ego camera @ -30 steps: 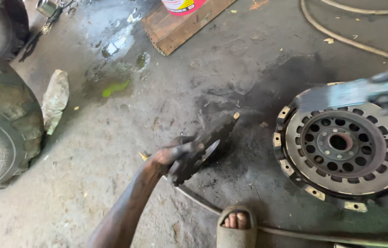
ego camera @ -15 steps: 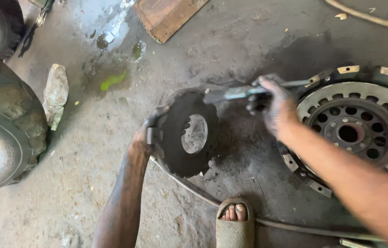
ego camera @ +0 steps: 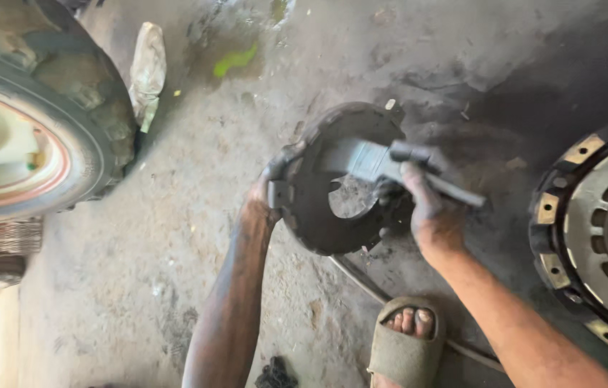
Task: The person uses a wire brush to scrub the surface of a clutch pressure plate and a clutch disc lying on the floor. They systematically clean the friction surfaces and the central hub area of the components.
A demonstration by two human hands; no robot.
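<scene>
- Both forearms are left bare, no sleeves being seen.
- The left hand (ego camera: pixel 264 195) and right hand (ego camera: pixel 430 215) are smeared with grease.
- An open-toed sandal (ego camera: pixel 403 343) (dusty, olive-grey) is worn.

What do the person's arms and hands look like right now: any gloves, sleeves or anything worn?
Both forearms are bare, with no sleeves in view. The left hand and right hand wear no gloves, and both are smeared with dark grease. No watch or rings are visible.

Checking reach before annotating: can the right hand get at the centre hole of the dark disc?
Probably yes. The right hand already holds a grey tool across the dark disc, beside its open centre hole.
</scene>
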